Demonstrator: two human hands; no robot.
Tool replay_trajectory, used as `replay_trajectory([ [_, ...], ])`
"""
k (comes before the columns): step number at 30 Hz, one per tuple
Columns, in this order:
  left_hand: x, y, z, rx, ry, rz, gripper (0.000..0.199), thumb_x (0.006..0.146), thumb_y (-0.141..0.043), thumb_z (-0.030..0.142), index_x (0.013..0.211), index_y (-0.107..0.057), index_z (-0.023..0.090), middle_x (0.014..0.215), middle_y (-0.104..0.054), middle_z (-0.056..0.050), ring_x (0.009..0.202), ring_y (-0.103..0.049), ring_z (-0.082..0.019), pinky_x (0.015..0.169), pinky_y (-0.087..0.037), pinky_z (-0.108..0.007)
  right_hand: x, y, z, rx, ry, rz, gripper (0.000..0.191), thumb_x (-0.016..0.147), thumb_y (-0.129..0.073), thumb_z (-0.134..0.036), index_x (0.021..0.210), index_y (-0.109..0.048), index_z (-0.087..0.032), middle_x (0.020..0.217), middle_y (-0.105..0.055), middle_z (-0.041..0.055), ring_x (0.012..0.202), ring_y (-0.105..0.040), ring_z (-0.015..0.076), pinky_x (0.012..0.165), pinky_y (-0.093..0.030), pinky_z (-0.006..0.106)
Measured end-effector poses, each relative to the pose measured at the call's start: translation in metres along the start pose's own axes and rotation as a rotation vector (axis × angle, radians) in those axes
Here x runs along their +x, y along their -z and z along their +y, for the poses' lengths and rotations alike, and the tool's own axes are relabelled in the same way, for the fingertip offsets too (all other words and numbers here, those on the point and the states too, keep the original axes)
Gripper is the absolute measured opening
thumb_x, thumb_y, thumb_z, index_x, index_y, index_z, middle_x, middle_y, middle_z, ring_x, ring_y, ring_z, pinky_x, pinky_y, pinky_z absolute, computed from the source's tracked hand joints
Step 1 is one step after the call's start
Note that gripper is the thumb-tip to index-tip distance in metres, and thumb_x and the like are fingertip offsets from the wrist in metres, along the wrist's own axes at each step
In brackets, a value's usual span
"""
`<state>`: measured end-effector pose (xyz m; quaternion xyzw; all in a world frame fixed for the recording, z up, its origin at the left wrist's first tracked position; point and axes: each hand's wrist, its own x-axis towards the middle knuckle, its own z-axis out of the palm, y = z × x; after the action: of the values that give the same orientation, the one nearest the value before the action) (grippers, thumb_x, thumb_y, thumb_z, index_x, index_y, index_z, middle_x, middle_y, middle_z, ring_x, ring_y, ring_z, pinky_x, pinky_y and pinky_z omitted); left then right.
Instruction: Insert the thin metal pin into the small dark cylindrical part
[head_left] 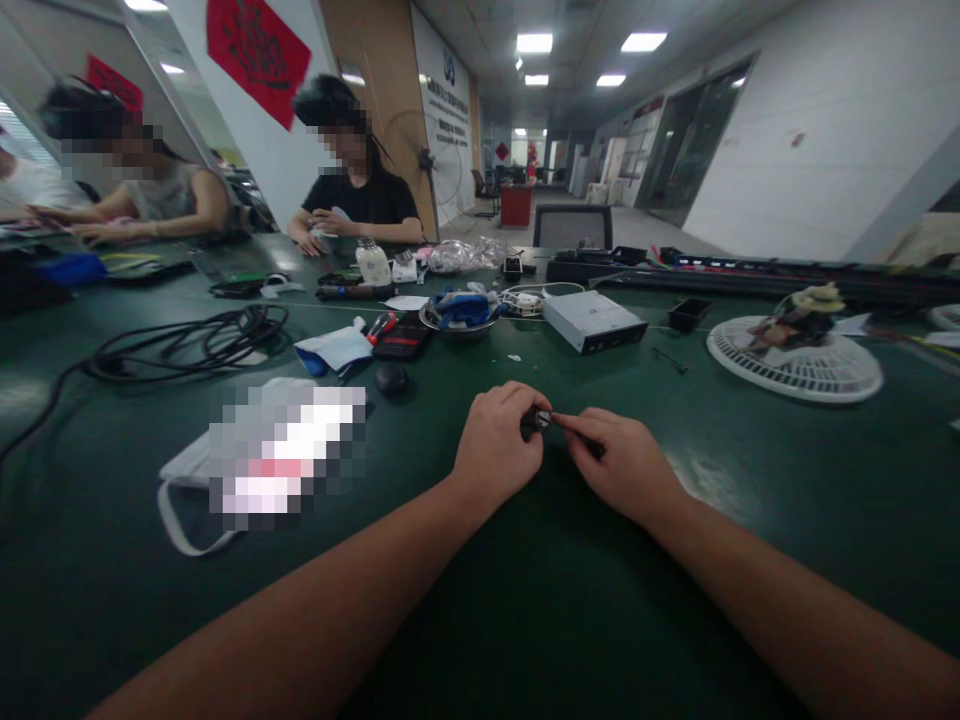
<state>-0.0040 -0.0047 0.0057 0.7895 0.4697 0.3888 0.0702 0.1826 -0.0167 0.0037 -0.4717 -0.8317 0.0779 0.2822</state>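
Just nearer than the optical drive (595, 318), the left hand (499, 437) curled snugly around a small dark cylindrical part (543, 419); the right hand (621, 455), half-closed, met its end, any grip unclear. Fingertip adjustment seemed underway, calling for steadiness.

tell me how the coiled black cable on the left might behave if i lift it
The black cable will probably flop rather than hold its shape, since it lies in loose, curving loops. I see no tie around it, so the loops may spread apart. One stretch runs to the picture's left edge and might drag.
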Motion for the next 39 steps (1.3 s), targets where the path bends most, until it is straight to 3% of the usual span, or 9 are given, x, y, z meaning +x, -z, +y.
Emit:
replay_trajectory([
  [7, 0.0, 0.0, -0.001, -0.006, -0.028, -0.087, 0.03, 0.074, -0.057, 0.0, 0.092, -0.064, 0.023, 0.101, -0.069, -0.002, 0.099, -0.061, -0.022, 0.089, -0.047, -0.04, 0.0, -0.002, 0.002, -0.031, -0.027, -0.007, 0.032, 0.094, -0.052, -0.02, 0.118, -0.072, -0.024, 0.093, -0.071, 0.0033, 0.081, -0.066, 0.018, 0.073, -0.05, 0.032],
  [10, 0.0, 0.001, 0.0, -0.001, -0.023, -0.051, 0.029, 0.074, -0.057, 0.001, 0.092, -0.064, 0.023, 0.101, -0.069, -0.001, 0.1, -0.061, -0.022, 0.089, -0.046, -0.041, 0.001, -0.002, 0.003, -0.067, -0.057, -0.009, 0.033, 0.095, -0.051, -0.021, 0.12, -0.072, -0.024, 0.093, -0.071, 0.0033, 0.079, -0.066, 0.0183, 0.071, -0.049, 0.032],
  [16, 0.001, 0.0, -0.001, 0.003, -0.018, -0.051, 0.028, 0.073, -0.059, 0.001, 0.091, -0.064, 0.022, 0.098, -0.069, -0.002, 0.097, -0.061, -0.022, 0.087, -0.047, -0.039, 0.0, -0.001, 0.002, -0.005, 0.045, -0.063, 0.034, 0.094, -0.051, -0.018, 0.12, -0.071, -0.025, 0.094, -0.072, 0.0032, 0.082, -0.066, 0.0175, 0.074, -0.05, 0.031],
  [21, 0.001, 0.001, -0.001, -0.015, -0.039, -0.083, 0.031, 0.073, -0.057, -0.001, 0.092, -0.065, 0.023, 0.101, -0.069, -0.001, 0.099, -0.061, -0.022, 0.089, -0.047, -0.04, -0.001, -0.002, 0.002, -0.029, -0.01, -0.002, 0.031, 0.095, -0.051, -0.02, 0.118, -0.072, -0.023, 0.093, -0.071, 0.0036, 0.082, -0.066, 0.0182, 0.075, -0.05, 0.032],
  [29, 0.0, -0.001, 0.0, 0.024, -0.012, -0.108, 0.033, 0.072, -0.058, 0.0, 0.094, -0.066, 0.024, 0.102, -0.069, -0.002, 0.1, -0.062, -0.024, 0.089, -0.047, -0.042, 0.002, -0.001, -0.003, -0.091, -0.065, -0.041, 0.028, 0.092, -0.053, -0.022, 0.113, -0.072, -0.024, 0.099, -0.074, 0.0036, 0.082, -0.067, 0.0186, 0.07, -0.047, 0.031],
  [33, 0.0, 0.0, 0.0, 0.028, 0.031, -0.035, 0.031, 0.073, -0.06, 0.001, 0.094, -0.064, 0.023, 0.101, -0.068, -0.002, 0.1, -0.061, -0.024, 0.089, -0.047, -0.042, 0.002, -0.001, -0.009, -0.186, -0.153, -0.046, 0.015, 0.091, -0.057, -0.033, 0.093, -0.069, -0.025, 0.08, -0.072, 0.0007, 0.064, -0.062, 0.0169, 0.054, -0.035, 0.029],
  [36, 0.001, 0.0, -0.001, 0.01, 0.069, 0.05, 0.031, 0.076, -0.06, 0.002, 0.098, -0.062, 0.023, 0.103, -0.068, -0.002, 0.101, -0.062, -0.023, 0.09, -0.047, -0.041, 0.0, 0.002, -0.011, -0.183, -0.194, -0.024, 0.023, 0.092, -0.055, -0.041, 0.083, -0.065, -0.023, 0.063, -0.064, -0.0007, 0.053, -0.055, 0.0146, 0.051, -0.028, 0.028],
  [39, 0.001, -0.001, -0.003, -0.003, 0.095, 0.106, 0.032, 0.077, -0.061, 0.004, 0.104, -0.06, 0.022, 0.106, -0.067, -0.003, 0.101, -0.062, -0.023, 0.09, -0.048, -0.041, -0.003, 0.007, -0.014, -0.088, -0.07, -0.075, 0.025, 0.093, -0.056, -0.045, 0.087, -0.065, -0.022, 0.064, -0.063, -0.0011, 0.057, -0.056, 0.0146, 0.055, -0.032, 0.028],
])
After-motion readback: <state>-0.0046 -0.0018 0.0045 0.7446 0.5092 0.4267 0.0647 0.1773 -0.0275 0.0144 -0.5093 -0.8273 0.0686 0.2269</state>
